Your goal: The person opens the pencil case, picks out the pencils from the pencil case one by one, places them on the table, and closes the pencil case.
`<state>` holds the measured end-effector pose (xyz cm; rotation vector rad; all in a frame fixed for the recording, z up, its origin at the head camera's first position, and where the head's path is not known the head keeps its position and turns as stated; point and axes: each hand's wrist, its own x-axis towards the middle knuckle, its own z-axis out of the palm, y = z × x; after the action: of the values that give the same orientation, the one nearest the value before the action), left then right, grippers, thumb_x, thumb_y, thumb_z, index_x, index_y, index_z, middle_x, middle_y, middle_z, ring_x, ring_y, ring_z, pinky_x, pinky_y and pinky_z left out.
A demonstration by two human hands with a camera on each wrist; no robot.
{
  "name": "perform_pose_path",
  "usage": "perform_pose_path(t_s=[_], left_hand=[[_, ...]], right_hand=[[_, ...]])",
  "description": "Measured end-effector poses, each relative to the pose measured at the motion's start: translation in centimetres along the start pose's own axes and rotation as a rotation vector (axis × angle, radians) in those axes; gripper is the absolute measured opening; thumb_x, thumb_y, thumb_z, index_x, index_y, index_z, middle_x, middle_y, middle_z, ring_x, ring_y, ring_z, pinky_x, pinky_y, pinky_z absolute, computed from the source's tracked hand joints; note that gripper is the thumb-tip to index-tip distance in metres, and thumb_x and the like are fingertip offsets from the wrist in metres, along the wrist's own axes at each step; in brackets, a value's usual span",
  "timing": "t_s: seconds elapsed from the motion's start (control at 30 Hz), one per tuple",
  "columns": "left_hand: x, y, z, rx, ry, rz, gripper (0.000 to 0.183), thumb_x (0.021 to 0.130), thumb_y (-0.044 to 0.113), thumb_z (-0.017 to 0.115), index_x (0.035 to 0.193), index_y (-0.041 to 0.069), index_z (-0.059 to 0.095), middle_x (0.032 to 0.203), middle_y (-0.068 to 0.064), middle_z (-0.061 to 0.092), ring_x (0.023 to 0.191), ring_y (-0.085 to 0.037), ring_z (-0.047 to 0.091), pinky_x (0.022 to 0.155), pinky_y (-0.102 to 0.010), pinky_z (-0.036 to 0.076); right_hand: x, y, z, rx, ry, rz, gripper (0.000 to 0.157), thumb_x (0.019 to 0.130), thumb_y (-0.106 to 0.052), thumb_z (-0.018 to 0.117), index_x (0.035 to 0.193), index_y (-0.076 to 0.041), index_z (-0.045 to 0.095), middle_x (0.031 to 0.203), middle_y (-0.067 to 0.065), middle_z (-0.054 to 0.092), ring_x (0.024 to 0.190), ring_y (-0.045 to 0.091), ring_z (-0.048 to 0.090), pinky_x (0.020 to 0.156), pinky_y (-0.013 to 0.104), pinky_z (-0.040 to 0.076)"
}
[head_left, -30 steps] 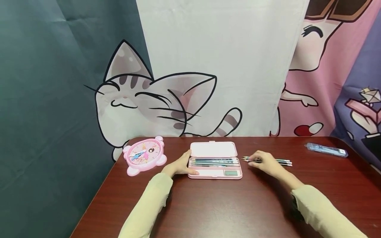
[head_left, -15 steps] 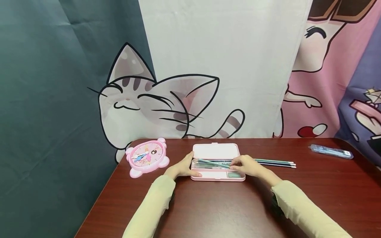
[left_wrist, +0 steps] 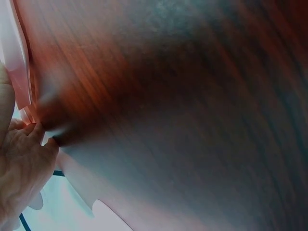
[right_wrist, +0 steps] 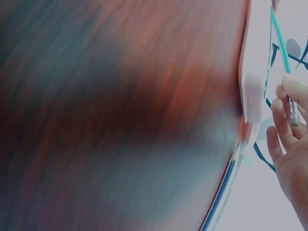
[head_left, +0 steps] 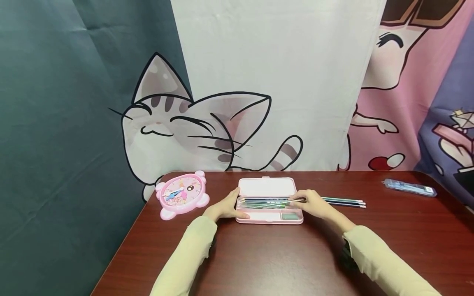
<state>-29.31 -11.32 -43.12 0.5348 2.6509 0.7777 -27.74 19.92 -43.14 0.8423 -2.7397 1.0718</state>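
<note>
A pink pencil case [head_left: 266, 187] lies open on the table, lid folded back. My left hand [head_left: 227, 205] holds its left end, thumb at the front and fingers toward the back. Over the right end of the case, my right hand [head_left: 309, 201] pinches a green pencil [right_wrist: 280, 41] near its back end. That pencil slants over the long compartment, where several pencils [head_left: 255, 201] lie side by side. A grey-green eraser [head_left: 290, 216] sits in the front right compartment. Just right of the case, loose pencils [head_left: 344, 201] lie on the table, partly hidden by the right hand.
A pink toy clock [head_left: 183, 191] stands to the left on the brown table [head_left: 281, 255]. A blue clear packet [head_left: 409, 187] lies at the far right. Behind the table hangs a cloth [head_left: 314, 61] with cartoon animals.
My right hand has lifted a green pencil from the loose ones and carried it left over the case. In the last half second the pencil's back end has risen. My left hand keeps its hold.
</note>
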Motion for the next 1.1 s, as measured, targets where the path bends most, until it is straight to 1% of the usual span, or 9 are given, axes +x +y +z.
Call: perform_pose_path(t_s=[0.13,0.23,0.33,0.47,0.6,0.7,0.8,0.97,1.1], left_hand=[[0.0,0.0,0.1,0.007,0.011,0.019,0.107,0.073,0.038,0.075,0.145,-0.003,0.007,0.152,-0.02,0.011,0.141,-0.029,0.014,0.114,-0.042,0.018],[0.1,-0.1,0.0,0.018,0.018,0.024,0.107,0.073,0.037,0.075,0.145,-0.004,0.007,0.152,-0.02,0.012,0.141,-0.029,0.014,0.114,-0.042,0.018],[0.1,-0.1,0.0,0.015,0.023,0.028,0.107,0.072,0.036,0.076,0.144,-0.004,0.008,0.151,-0.02,0.013,0.14,-0.029,0.016,0.114,-0.042,0.019],[0.1,0.0,0.0,0.006,0.02,0.024,0.107,0.072,0.035,0.076,0.145,-0.004,0.008,0.151,-0.02,0.013,0.14,-0.029,0.015,0.114,-0.042,0.019],[0.2,0.0,0.1,0.005,0.011,0.01,0.107,0.072,0.035,0.076,0.145,-0.003,0.007,0.152,-0.019,0.012,0.141,-0.029,0.014,0.114,-0.042,0.018],[0.2,-0.1,0.1,0.004,0.003,0.001,0.107,0.073,0.036,0.075,0.145,-0.002,0.007,0.152,-0.019,0.011,0.141,-0.028,0.013,0.115,-0.042,0.017],[0.2,-0.1,0.1,0.002,0.007,0.003,0.107,0.072,0.035,0.076,0.145,-0.002,0.007,0.152,-0.019,0.011,0.141,-0.028,0.014,0.115,-0.042,0.017],[0.3,-0.2,0.0,0.001,0.021,0.016,0.108,0.071,0.036,0.076,0.145,-0.003,0.008,0.151,-0.02,0.013,0.14,-0.029,0.015,0.114,-0.042,0.018],[0.4,-0.3,0.1,0.004,0.016,0.015,0.108,0.071,0.037,0.076,0.145,-0.003,0.008,0.151,-0.02,0.013,0.14,-0.029,0.015,0.114,-0.042,0.018]], right_hand=[[-0.7,0.4,-1.3,0.004,0.043,0.035,0.013,0.081,-0.013,0.068,0.091,-0.007,0.073,0.086,0.005,0.07,0.073,0.004,0.055,0.065,0.019,0.048],[-1.3,0.8,-2.4,0.003,0.058,0.066,0.013,0.082,-0.015,0.067,0.092,-0.009,0.072,0.085,0.003,0.07,0.071,0.001,0.054,0.063,0.018,0.047],[-2.1,1.2,-3.6,-0.001,0.079,0.092,0.012,0.082,-0.016,0.067,0.092,-0.01,0.072,0.083,0.002,0.07,0.068,0.0,0.054,0.061,0.018,0.047],[-3.2,1.7,-5.3,-0.007,0.102,0.109,0.013,0.082,-0.013,0.067,0.092,-0.007,0.071,0.081,0.006,0.069,0.064,0.001,0.05,0.056,0.018,0.044],[-4.3,1.8,-7.0,-0.041,0.122,0.123,0.015,0.082,-0.014,0.067,0.094,-0.006,0.071,0.083,0.01,0.069,0.066,0.002,0.05,0.057,0.018,0.043],[-5.0,2.1,-8.0,-0.07,0.145,0.124,0.017,0.083,-0.017,0.066,0.095,-0.006,0.071,0.085,0.008,0.07,0.067,0.0,0.051,0.057,0.018,0.043],[-5.9,2.7,-8.8,-0.087,0.177,0.118,0.017,0.083,-0.015,0.066,0.097,-0.005,0.07,0.086,0.009,0.07,0.067,-0.001,0.05,0.056,0.017,0.042],[-7.5,4.2,-9.7,-0.107,0.224,0.108,0.016,0.082,-0.01,0.067,0.094,0.0,0.069,0.076,0.009,0.066,0.059,-0.001,0.044,0.049,0.016,0.036],[-9.0,5.5,-9.9,-0.145,0.228,0.141,0.015,0.08,-0.01,0.068,0.091,0.0,0.07,0.074,0.007,0.065,0.06,-0.003,0.043,0.05,0.015,0.036]])
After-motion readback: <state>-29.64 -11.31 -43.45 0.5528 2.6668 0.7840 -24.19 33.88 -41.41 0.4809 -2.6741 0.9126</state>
